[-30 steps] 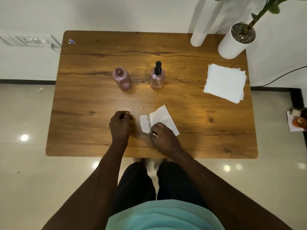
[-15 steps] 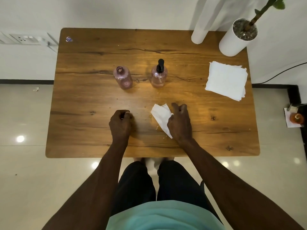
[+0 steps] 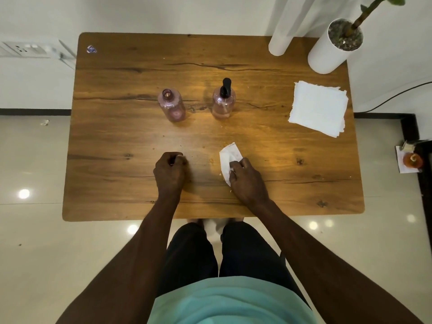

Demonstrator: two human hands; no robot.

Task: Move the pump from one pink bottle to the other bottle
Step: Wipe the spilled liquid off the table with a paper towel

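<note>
Two pink bottles stand side by side in the middle of the wooden table [image 3: 117, 127]. The left pink bottle [image 3: 172, 108] has an open neck with no pump. The right pink bottle [image 3: 223, 101] carries the black pump [image 3: 226, 86]. My left hand [image 3: 169, 173] rests on the table near the front, fingers curled into a fist; whether it holds anything is hidden. My right hand [image 3: 245, 180] grips a crumpled white tissue [image 3: 229, 157] against the table, in front of the right bottle.
A stack of white tissues [image 3: 319, 108] lies at the right of the table. A white plant pot [image 3: 332, 46] and a white roll [image 3: 280, 40] stand at the back right corner. Small droplets and crumbs dot the wood near the tissue. A small orange bottle [image 3: 412, 160] sits on the floor at right.
My right hand has dragged the tissue rightward from the table's centre front, folding it smaller. The left fist has stayed put.
</note>
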